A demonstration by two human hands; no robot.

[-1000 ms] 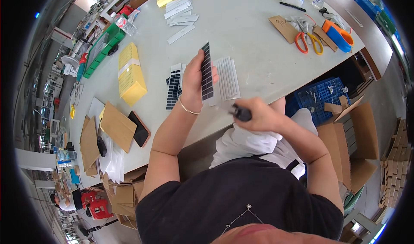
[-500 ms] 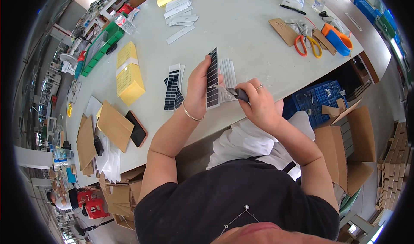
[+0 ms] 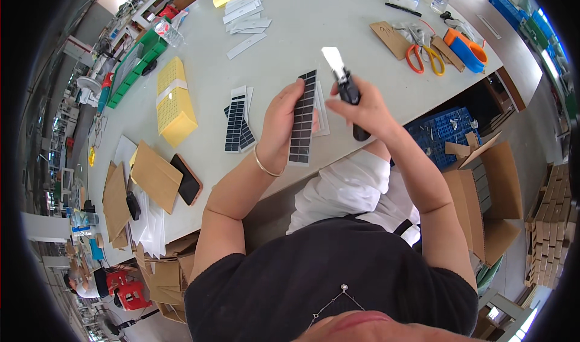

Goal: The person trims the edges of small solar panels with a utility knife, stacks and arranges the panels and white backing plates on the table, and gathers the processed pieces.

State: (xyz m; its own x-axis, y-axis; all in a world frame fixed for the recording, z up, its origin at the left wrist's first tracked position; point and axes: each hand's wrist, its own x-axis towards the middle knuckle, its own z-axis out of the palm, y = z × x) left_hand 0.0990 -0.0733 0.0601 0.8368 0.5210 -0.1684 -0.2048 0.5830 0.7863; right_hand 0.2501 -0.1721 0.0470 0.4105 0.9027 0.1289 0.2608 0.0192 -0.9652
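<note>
Workshop, with workbench (image 3: 326, 16), scissors (image 3: 423, 44), blue crate (image 3: 436, 138).

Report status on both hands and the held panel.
Left hand gripping dark gridded panel. Right hand holding black-handled tool, blade off the panel. Nothing seen covering panel's face.

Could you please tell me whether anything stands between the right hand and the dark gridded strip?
Nothing visible does: the right hand, holding a black-handled tool, is right of the dark gridded strip in the left hand. Pale strips seen there appear to lie on the table beneath.
</note>
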